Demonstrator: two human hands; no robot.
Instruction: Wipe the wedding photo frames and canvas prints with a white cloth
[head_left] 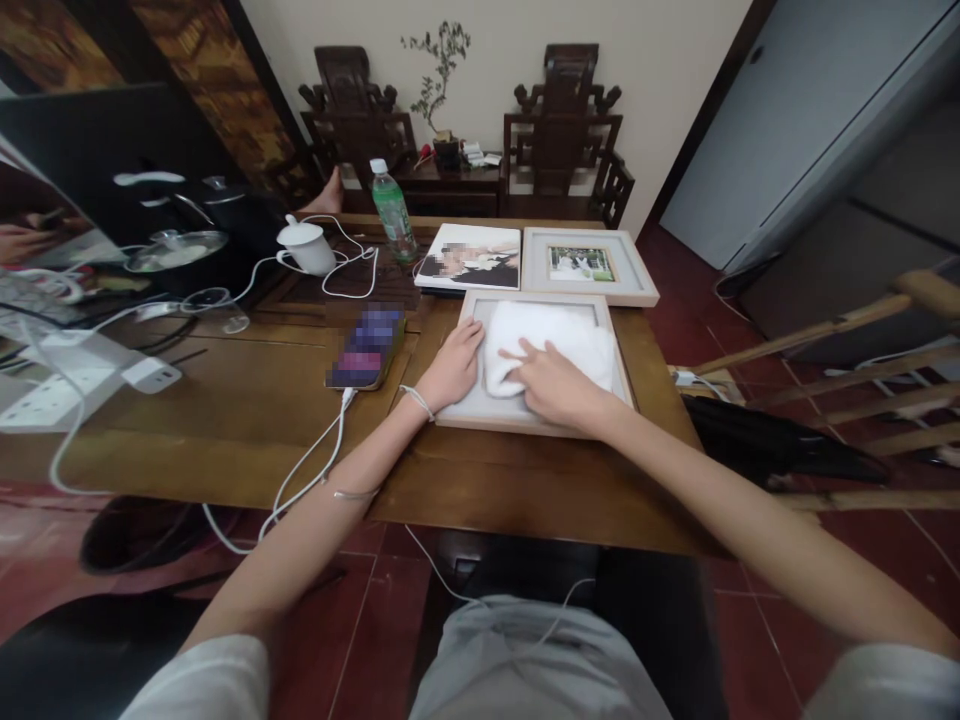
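Taking up most of the view, a dark wooden table [225, 420] is carrying everything. A pale picture frame [480, 412] is lying face up on its near right part, front rim close to the table edge. Two more items are lying just behind it: a grey-white frame [587, 264] w/ a small photo, and to that one's left a photo print [471, 256]. A white cloth [555, 335] is sitting bunched on the near frame's pane, covering most of the middle & right.

The right hand [559, 385] is pressing down on the cloth's near edge, grip apart, w/ fingers spread flat and clamping nothing. The left hand [452, 368] is resting palm down on the frame's left rim, grip likewise apart, fingertips touching the cloth's left side.

Judging by looks, the cloth is seeming soft, light & floppy and is prob. sliding easily on a smooth pane, so a flat palm or a pinch at a bunched fold is suiting it. The frame is seeming stiff and fairly light, but fragile if the front is glass (can't tell). It's best taken by the two side rims, not the pane.

Left of the frame a phone [367, 348] is lying plugged into a white cable [315, 465] that's trailing off the table edge. Further back a water bottle [392, 212] is standing upright near a white lidded cup [307, 245].
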